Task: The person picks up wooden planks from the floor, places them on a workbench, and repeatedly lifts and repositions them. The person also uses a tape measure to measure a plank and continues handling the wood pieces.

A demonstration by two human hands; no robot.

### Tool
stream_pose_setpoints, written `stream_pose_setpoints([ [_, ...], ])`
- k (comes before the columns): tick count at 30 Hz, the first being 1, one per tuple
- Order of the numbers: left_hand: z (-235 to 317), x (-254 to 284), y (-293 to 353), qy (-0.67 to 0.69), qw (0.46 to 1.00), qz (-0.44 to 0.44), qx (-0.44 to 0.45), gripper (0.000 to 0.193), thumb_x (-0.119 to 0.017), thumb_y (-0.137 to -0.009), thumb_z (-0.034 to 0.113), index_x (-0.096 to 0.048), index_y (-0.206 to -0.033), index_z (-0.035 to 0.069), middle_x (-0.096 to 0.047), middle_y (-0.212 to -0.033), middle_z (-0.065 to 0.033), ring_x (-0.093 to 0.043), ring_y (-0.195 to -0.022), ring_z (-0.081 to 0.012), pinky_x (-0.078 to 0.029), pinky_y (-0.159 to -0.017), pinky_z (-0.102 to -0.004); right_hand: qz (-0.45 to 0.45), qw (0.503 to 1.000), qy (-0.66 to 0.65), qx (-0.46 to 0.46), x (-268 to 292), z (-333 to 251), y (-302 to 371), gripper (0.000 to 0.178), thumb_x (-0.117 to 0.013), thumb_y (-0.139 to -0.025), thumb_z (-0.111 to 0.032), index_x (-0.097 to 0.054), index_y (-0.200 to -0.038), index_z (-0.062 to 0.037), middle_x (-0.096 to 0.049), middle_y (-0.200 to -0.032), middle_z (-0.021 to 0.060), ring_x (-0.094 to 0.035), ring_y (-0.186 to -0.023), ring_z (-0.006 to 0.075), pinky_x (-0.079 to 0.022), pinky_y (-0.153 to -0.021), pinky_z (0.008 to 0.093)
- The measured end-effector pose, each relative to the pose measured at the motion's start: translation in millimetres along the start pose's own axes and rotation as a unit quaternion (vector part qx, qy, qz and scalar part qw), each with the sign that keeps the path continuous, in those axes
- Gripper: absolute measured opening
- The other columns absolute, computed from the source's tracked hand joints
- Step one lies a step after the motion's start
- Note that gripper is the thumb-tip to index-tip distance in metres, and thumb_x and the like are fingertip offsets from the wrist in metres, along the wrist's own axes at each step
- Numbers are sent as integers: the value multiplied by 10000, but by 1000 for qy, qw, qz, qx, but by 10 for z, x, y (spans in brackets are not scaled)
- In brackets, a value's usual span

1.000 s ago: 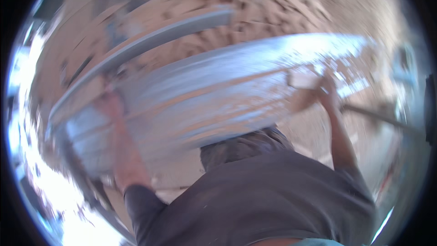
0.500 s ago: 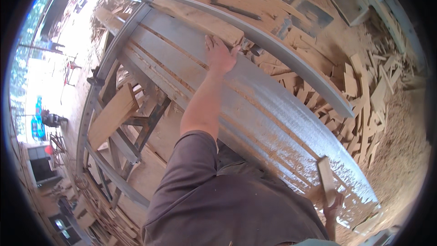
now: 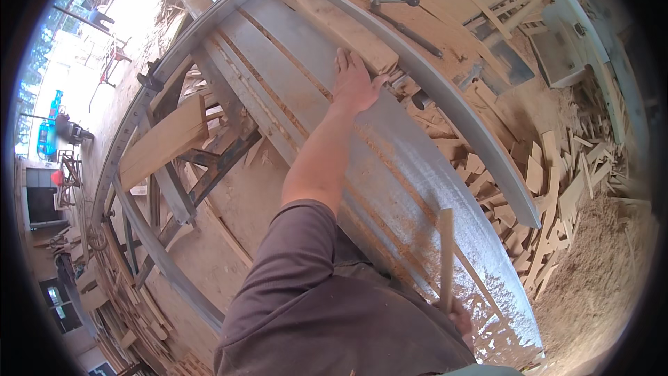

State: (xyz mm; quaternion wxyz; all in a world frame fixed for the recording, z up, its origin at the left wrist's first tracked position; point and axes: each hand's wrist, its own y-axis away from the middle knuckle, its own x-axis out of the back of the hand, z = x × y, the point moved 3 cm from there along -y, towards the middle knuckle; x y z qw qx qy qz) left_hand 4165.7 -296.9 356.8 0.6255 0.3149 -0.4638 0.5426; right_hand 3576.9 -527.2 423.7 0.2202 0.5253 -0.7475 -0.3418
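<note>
My left hand (image 3: 357, 85) rests with fingers stretched out against the near end of a thick timber (image 3: 341, 19). The timber lies along the far side of a long grey metal saw table (image 3: 296, 49), beside a curved-looking metal fence (image 3: 445, 101). At lower right, partly hidden behind my shirt, my right hand (image 3: 460, 319) is closed around the lower end of a narrow wooden strip (image 3: 446, 257). This strip stands nearly upright in the view, over the sawdust-strewn near end of the table.
Wood offcuts (image 3: 550, 188) and sawdust (image 3: 591, 264) pile up beyond the fence. A metal lever with a knob (image 3: 396, 1) lies past it. A wide board (image 3: 163, 141) leans on the frame at left, near a metal rail (image 3: 167, 264).
The view has shifted and turned slightly. My right hand has brought the wooden strip leftward and more upright. My left hand stays at the timber's end.
</note>
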Motion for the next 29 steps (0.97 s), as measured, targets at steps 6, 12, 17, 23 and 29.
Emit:
stream_pose_setpoints([
  [6, -259, -53, -116, 14, 1000, 26, -10, 1022, -619, -996, 571, -215, -1531, -200, -217, -1636, -404, -110, -1585, -488, -141, -1306, -510, -93, 988, 126, -2, -215, -120, -175, 752, -728, -987, -263, -386, -1633, -88, -741, -1054, 170, -714, -942, 224, -547, -913, 376],
  [12, -348, 53, -259, 14, 999, 27, -16, 1031, -633, -988, 568, -220, -1529, -207, -239, -1624, -414, -145, -1573, -505, -150, -1301, -516, -66, 977, 201, 14, -314, -47, -252, 844, -726, -971, -214, -275, -1661, -31, -690, -1140, 158, -668, -1015, 238, -517, -975, 377],
  [17, -647, 1, -411, 6, 998, 51, -25, 1064, -638, -974, 608, -239, -1522, -212, -304, -1584, -433, -188, -1564, -512, -197, -1281, -530, -97, 969, 227, 25, -580, -701, -541, 737, -595, -957, -133, -333, -1630, 12, -672, -1271, 175, -666, -1068, 226, -507, -992, 362],
  [23, -790, -13, -585, 9, 999, 45, -19, 1054, -644, -969, 607, -254, -1530, -196, -287, -1604, -423, -179, -1569, -513, -189, -1288, -523, -78, 946, 264, 174, -1103, -1650, -1271, 670, -583, -966, -113, -406, -1601, 8, -704, -1251, 115, -625, -941, 139, -525, -873, 302],
  [29, -898, 43, -659, 33, 999, 35, -20, 1109, -650, -956, 633, -215, -1558, -190, -282, -1630, -394, -168, -1579, -500, -169, -1299, -514, -86, 951, 179, 239, -1685, -2207, -1939, 661, -548, -953, 28, -432, -1601, -33, -632, -1406, 137, -644, -1201, 149, -537, -826, 238],
])
